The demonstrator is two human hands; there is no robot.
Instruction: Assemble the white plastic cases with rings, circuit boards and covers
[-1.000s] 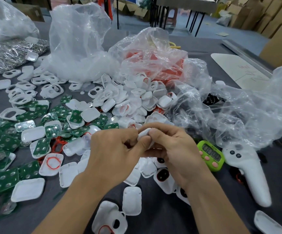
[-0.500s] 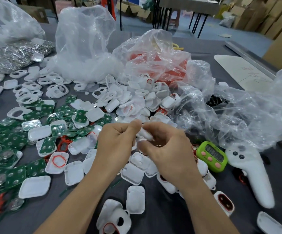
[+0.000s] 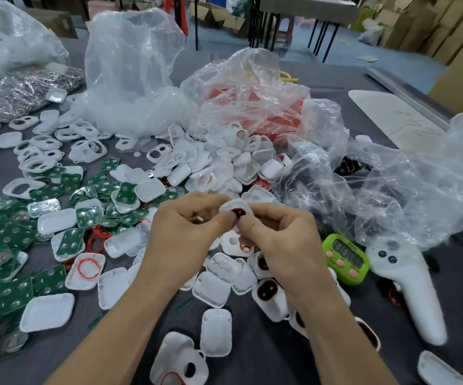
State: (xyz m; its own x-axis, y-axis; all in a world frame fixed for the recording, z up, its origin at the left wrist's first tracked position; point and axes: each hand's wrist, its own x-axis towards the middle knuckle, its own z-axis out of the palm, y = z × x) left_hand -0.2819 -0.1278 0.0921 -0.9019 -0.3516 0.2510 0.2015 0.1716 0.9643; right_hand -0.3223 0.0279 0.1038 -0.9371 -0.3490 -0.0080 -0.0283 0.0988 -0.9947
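1. The white case (image 3: 234, 207) is held up off the tabletop (image 3: 260, 354), mid-view, between the fingertips of both hands. It lies directly between the two grips, just right of the left one and just left of the right one, touching both.
2. The left hand (image 3: 185, 229) has its fingers curled, with thumb and forefinger closed in a pinching grip on the case's left edge. A small pale bit shows under its curled fingers; I cannot tell what it is.
3. The right hand (image 3: 277, 240) pinches the right edge, its thumb tip against the lower rim.
4. As far as the fingers leave it visible, the case's long axis runs across the view from hand to hand, with its open face tipped towards the camera.
5. The case is glossy white with rounded corners. It shows a dark opening edged by a red ring (image 3: 238, 213); the rest is hidden.
6. Neither hand is nearer, since both already hold it. The coming move probably turns on squeezing the two grips towards each other along that axis.
7. If it is then set down, the finished cases (image 3: 270, 304) lie below the right hand. The green circuit boards (image 3: 16, 294) and the loose covers (image 3: 47, 312) lie on the left hand's side.
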